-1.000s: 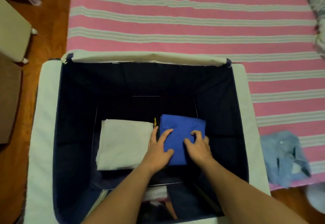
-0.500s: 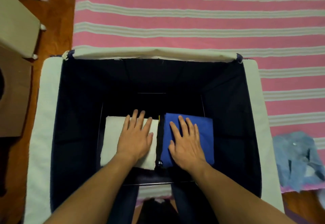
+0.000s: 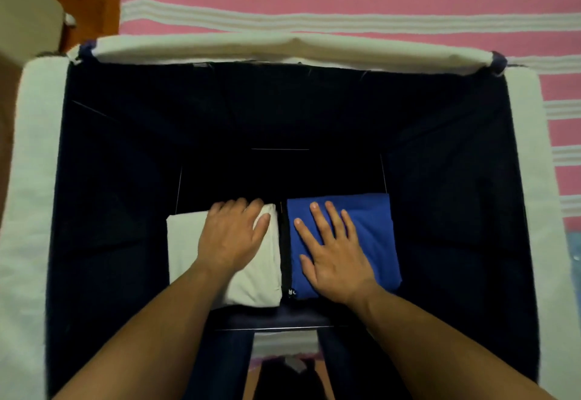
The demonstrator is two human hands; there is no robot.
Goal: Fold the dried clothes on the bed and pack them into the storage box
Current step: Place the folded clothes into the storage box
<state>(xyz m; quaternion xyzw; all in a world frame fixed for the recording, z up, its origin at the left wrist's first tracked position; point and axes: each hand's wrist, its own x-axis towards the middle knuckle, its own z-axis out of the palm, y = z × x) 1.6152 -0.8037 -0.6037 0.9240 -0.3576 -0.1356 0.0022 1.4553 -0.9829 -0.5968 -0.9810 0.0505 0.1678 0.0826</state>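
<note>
Both forearms reach down from the near edge into the storage box [image 3: 522,160]; L hand [image 3: 231,237] lies on the white folded garment [image 3: 251,280], palm down, fingertips curled over the garment's far edge near its far-right corner, thumb [image 3: 262,222] resting flat on top; can't tell whether those fingers actually grip the fold or just hook over it; most of the white cloth sits under and nearer than the L palm, w/ a strip showing to its left; R hand [image 3: 334,258] is flat on the blue folded garment [image 3: 374,220], fingers straight and spread, pressing, nothing pinched; blue cloth extends beyond the R fingertips and out to the right of the palm; the two garments lie side by side on the box floor, a narrow dark gap btwn them, white left of that gap, blue right; past both hands the dark box floor and dark navy inner walls; the box's pale rim runs around the top; beyond the far rim, the bed [image 3: 345,3] w/ pink-and-white striped cover; at far right edge a bit of light-blue cloth [image 3: 573,258] on the bed, well apart from the R hand.
</note>
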